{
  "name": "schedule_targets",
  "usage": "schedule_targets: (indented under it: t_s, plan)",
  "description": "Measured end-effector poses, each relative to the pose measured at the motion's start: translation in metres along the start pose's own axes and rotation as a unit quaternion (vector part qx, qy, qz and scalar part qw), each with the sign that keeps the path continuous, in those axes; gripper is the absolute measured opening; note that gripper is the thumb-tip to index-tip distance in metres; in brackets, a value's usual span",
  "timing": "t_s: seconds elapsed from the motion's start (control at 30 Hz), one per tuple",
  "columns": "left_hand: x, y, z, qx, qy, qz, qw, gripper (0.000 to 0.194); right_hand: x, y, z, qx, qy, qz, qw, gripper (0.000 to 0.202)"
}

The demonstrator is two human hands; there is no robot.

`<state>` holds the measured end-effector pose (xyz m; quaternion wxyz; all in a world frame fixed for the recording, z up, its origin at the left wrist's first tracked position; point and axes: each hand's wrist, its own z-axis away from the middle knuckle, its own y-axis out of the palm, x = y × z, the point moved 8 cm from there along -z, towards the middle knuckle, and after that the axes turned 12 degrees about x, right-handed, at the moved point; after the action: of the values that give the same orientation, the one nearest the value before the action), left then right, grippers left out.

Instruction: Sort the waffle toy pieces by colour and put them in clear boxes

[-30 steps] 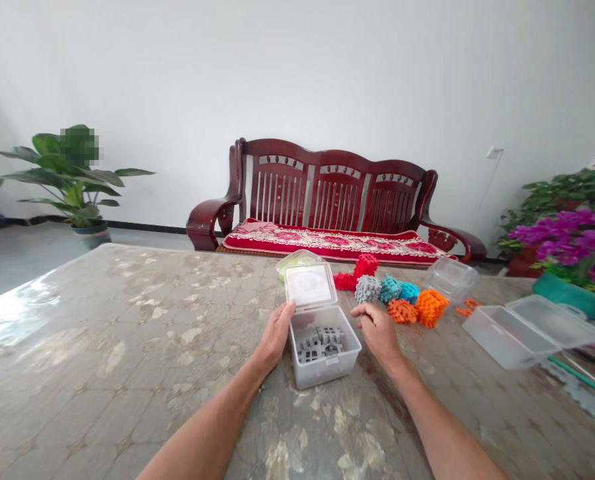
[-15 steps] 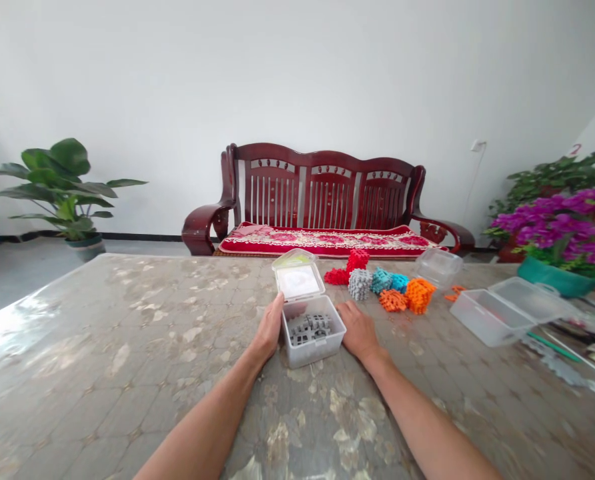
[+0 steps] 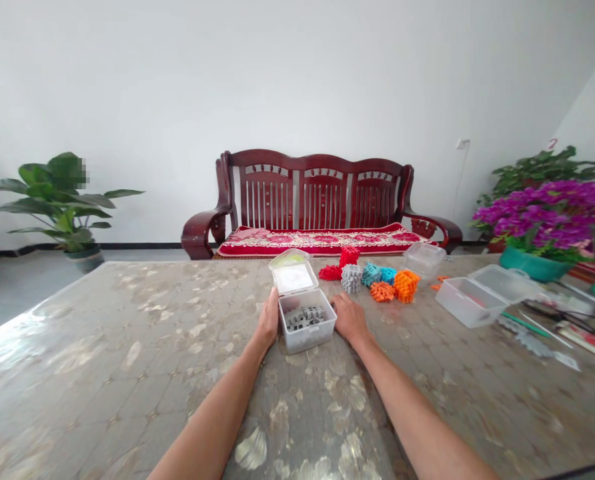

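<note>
A small clear plastic box [image 3: 307,341] stands on the table in front of me, its lid [image 3: 293,277] swung back away from me. Grey interlocking plastic pieces [image 3: 305,319] lie inside. Along the box's left side rests my left hand [image 3: 268,319], its fingers fairly straight and pointing away from me. My right hand [image 3: 349,317] is at the right side, fingers bent, with the fingertips partly hidden by the box edge. The two hands hold the box between them. Beyond the right hand sits a grey block cube [image 3: 351,278].
Red [image 3: 349,257], teal [image 3: 371,274] and orange block shapes [image 3: 406,285] stand at the table's far side. Further right are an open plastic box [image 3: 470,303], another clear container [image 3: 424,260] and purple flowers [image 3: 552,210]. A wooden bench [image 3: 322,193] stands behind the table.
The view has shifted slightly, so the scene sits a little differently in the picture. Both hands stay at the sides of the box, and its lid remains raised.
</note>
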<state>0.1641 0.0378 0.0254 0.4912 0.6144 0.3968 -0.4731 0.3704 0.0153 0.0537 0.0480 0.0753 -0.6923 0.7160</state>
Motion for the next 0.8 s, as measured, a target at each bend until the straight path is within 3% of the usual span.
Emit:
schedule_targets:
  t_s: [0.27, 0.5, 0.8]
  plan:
    - [-0.003, -0.004, -0.006, -0.021, 0.005, -0.057, 0.998, 0.078, -0.002, 0.000, -0.002, -0.015, 0.010, -0.009, 1.000, 0.026]
    - [-0.017, -0.002, -0.001, -0.030, 0.013, -0.099, 0.995, 0.079, -0.003, 0.002, -0.004, -0.022, 0.009, -0.019, 1.000, 0.026]
    - [-0.026, 0.001, 0.001, -0.025, 0.035, -0.099, 0.994, 0.071, -0.003, 0.003, -0.005, -0.020, 0.000, -0.021, 1.000, 0.028]
